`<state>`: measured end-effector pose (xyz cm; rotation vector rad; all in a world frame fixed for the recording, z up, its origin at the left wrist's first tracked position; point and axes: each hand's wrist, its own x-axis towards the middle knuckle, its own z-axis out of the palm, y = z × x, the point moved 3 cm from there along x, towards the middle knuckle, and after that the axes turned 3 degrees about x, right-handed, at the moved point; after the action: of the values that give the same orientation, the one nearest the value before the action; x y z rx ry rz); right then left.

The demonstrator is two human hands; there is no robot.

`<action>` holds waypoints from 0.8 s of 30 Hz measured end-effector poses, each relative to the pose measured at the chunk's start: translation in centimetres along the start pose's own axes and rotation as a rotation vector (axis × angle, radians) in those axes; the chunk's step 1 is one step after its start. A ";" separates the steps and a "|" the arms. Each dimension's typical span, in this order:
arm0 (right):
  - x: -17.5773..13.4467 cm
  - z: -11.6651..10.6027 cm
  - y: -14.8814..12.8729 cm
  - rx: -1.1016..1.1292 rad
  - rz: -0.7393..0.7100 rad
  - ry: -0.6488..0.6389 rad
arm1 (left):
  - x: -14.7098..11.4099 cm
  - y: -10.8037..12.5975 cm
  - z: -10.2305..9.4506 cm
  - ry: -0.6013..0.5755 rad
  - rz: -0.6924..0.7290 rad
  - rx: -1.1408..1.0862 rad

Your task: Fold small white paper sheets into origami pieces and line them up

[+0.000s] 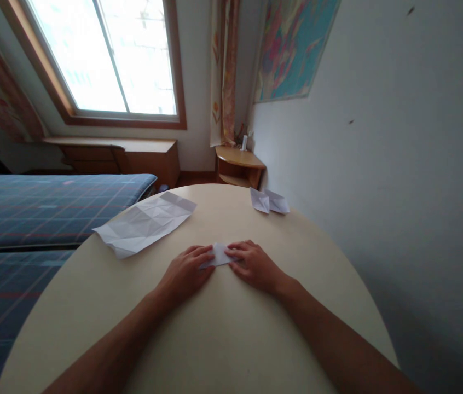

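A small folded white paper [218, 255] lies flat on the round beige table [223, 334]. My left hand [187, 272] rests on its left part, fingers pressed down on it. My right hand [254, 263] presses on its right part, fingertips meeting the left hand's over the paper. Most of the paper is hidden under my fingers. A larger creased white sheet [144, 221] lies unfolded to the left, apart from both hands.
Two small folded white paper pieces [268, 201] sit at the table's far right edge by the wall. A bed with a blue plaid cover [30, 213] runs along the left. A wooden corner stand [238, 165] and a low cabinet [133, 156] stand under the window.
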<state>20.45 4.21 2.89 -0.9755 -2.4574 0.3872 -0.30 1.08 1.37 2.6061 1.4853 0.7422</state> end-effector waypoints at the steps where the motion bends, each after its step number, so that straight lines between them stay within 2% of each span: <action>1: 0.0 0.0 -0.1 -0.005 -0.003 -0.011 | 0.0 0.0 0.0 -0.003 -0.002 -0.008; 7: -0.1 0.2 -0.3 0.031 -0.092 -0.062 | 0.0 0.7 -0.7 -0.017 0.009 -0.024; 12: 0.0 0.5 -0.3 0.060 -0.140 -0.070 | -0.1 0.6 -0.1 -0.052 0.064 -0.020; 18: 0.1 0.5 -0.4 0.027 -0.136 -0.079 | -0.1 0.3 0.0 -0.019 0.022 0.046; 24: 0.0 0.5 -0.1 -0.034 -0.073 -0.110 | 0.0 0.3 -0.4 -0.019 -0.094 0.125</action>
<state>20.13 4.12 2.46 -0.8972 -2.5987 0.3847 -0.28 0.83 1.82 2.6003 1.6876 0.6341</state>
